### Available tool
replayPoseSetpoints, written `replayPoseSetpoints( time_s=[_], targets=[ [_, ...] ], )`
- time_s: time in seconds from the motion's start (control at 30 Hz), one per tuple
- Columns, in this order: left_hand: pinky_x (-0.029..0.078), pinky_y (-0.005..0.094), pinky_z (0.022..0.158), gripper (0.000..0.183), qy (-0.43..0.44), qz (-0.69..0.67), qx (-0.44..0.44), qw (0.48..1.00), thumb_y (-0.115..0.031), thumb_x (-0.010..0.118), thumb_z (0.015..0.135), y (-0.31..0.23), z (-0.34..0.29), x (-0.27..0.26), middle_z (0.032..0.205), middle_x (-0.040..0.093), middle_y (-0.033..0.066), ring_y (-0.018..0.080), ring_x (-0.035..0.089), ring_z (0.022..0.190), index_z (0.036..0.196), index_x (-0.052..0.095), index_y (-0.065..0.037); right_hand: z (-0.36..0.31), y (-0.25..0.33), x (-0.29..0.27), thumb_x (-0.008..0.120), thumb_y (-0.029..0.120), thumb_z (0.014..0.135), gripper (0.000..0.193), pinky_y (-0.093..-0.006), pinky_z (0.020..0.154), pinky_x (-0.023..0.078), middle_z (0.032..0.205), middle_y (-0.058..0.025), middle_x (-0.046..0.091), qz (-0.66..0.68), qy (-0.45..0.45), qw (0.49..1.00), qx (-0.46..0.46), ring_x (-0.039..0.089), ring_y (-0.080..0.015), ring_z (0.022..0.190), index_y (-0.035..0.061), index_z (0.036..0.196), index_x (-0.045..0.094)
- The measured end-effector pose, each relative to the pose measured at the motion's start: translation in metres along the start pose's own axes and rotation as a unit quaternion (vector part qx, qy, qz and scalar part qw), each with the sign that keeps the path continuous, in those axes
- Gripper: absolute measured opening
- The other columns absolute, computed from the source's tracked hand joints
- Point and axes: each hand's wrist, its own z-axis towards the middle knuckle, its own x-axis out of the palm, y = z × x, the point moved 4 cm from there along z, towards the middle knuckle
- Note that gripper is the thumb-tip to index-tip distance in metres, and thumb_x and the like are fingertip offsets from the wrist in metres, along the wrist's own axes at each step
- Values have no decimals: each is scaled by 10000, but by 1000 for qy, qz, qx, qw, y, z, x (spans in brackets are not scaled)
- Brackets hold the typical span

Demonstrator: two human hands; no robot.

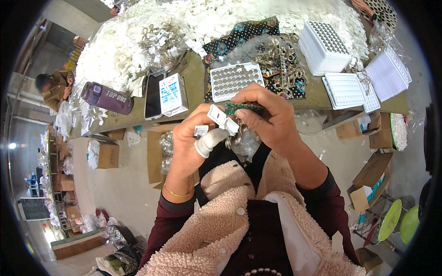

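Note:
My left hand [185, 131] is closed on a small white plastic housing [217, 115], and its thumb wears a whitish finger cot [207, 143]. Another small white piece [201, 130] shows at the fingers of that hand. Between the thumb and fingers of my right hand [278, 119] is a narrow green circuit board [244, 108], its left end close to the white housing. Whether board and housing touch, I cannot tell. Just beyond both hands, a white tray [220, 97] with rows of round silvery cells rests on a dark patterned cloth [258, 28].
White plastic parts [294, 11] heap across the table's far side. Metal pieces [285, 69] lie beside the tray. Stacked trays [322, 50] stand right; a purple bottle [107, 97], phone [153, 96] and white box [174, 94] left. Cartons [109, 154] stand below. A person [60, 87] sits far left.

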Motion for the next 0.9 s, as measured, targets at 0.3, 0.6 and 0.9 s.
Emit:
replayPoseSetpoints(
  time_s=[0.3,0.6,0.9],
  targets=[
    [517,249,654,311,-6,-120,27,992,-153,813,784,-6,-5,-14,944,691,114,136,656,811,973,684,57,2,1,2,656,113,948,178,-179,521,471,797,-36,655,226,-15,958,173,592,-34,654,-1,1084,668],
    [492,266,616,325,13,-157,24,987,-190,836,732,-16,-11,-21,847,661,150,172,615,723,856,681,67,6,10,16,667,114,940,173,-174,541,487,807,-20,650,185,-25,975,122,585,-21,657,5,1074,670],
    [441,196,582,343,5,-160,-34,986,-196,766,827,-9,-10,-20,890,659,68,71,574,692,1052,660,41,7,9,13,678,108,935,153,-173,561,456,830,5,637,163,-15,980,116,573,-20,682,10,1052,676]
  ],
)
